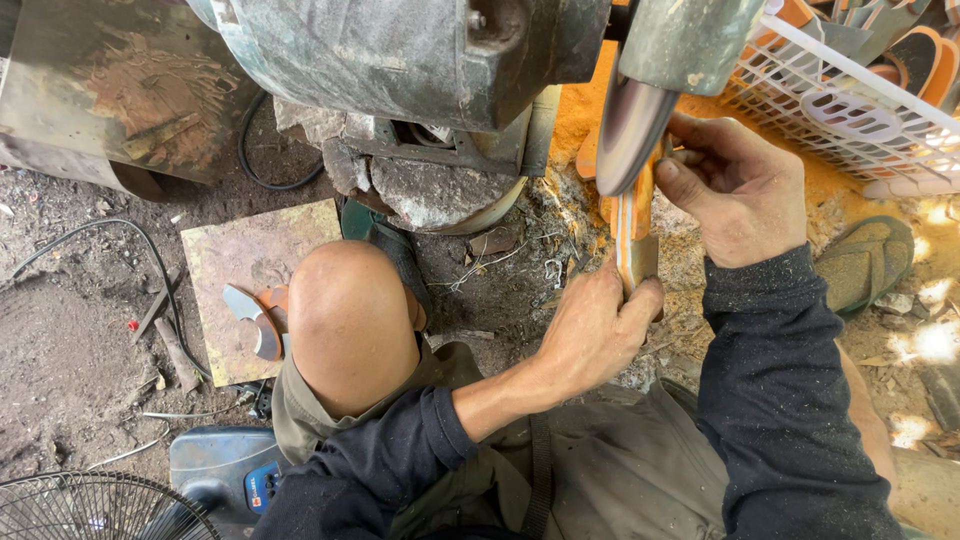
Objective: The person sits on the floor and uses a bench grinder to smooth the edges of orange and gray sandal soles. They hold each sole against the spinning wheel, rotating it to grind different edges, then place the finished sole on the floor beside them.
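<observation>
your left hand (pixel 590 330) and right hand (pixel 735 190) both clamp orange-edged flat wooden piece (pixel 634 235) against grey grinding disc (pixel 628 130) at 12 o'clock; stiff, light, dusty-slick; hold by ends.

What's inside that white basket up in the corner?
The white basket holds a pile of orange-edged grey pieces, flat and curved. How many lie deeper cannot be seen: the top ones cover them and the picture's edge cuts the basket off.
</observation>
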